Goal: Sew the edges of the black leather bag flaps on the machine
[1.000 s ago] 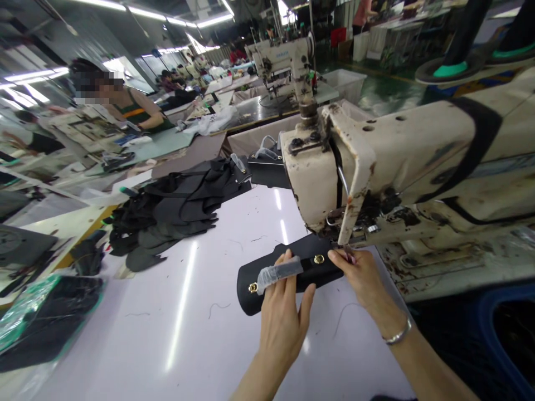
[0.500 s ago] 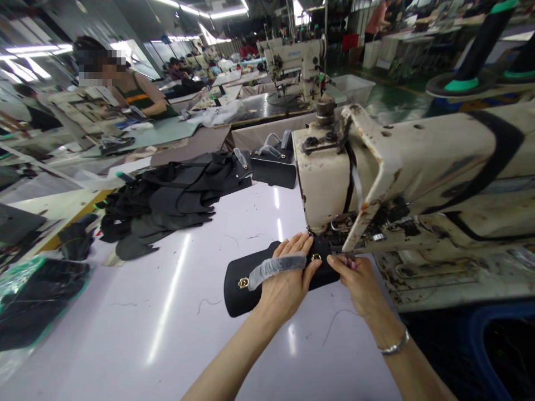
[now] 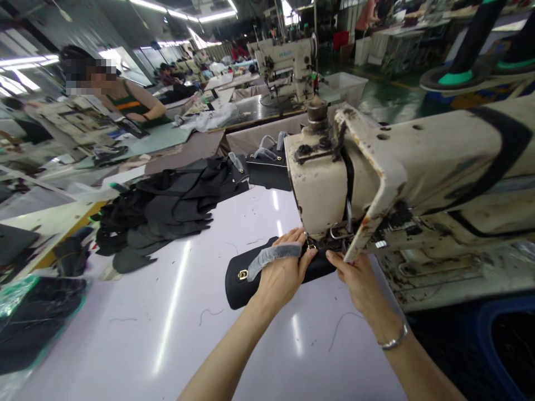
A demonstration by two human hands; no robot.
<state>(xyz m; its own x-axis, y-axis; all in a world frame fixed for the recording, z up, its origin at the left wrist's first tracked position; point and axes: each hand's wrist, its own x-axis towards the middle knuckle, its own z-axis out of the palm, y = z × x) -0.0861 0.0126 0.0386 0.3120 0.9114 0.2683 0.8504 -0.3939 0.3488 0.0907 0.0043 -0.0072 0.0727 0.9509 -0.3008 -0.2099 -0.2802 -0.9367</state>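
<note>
A black bag panel [image 3: 241, 291] lies flat on the white table, its right end under the sewing machine head [image 3: 320, 195]. It carries a carry handle [image 3: 271, 257] wrapped in clear plastic, with a gold fitting [image 3: 243, 274] at the left end and another beside the presser area. My left hand [image 3: 284, 273] rests flat on the panel under the handle, fingers stretched toward the machine and thumb out to the side. My right hand [image 3: 355, 278] grips the panel's right edge, thumb on top and the other fingers curled, partly hidden by the machine's guard bar [image 3: 368, 217].
Dark cut pieces [image 3: 167, 206] are heaped on the table's far left. Behind them lie more black panels with wrapped handles [image 3: 267, 167]. A plastic-wrapped black bundle [image 3: 39, 317] sits at the left edge. Thread spools [image 3: 463, 55] stand at right. A co-worker [image 3: 134, 106] sits across.
The panel has slid slightly away from me, farther under the machine head, so its right gold fitting is now by the needle area. Both hands moved with it. The view has shifted a little.
</note>
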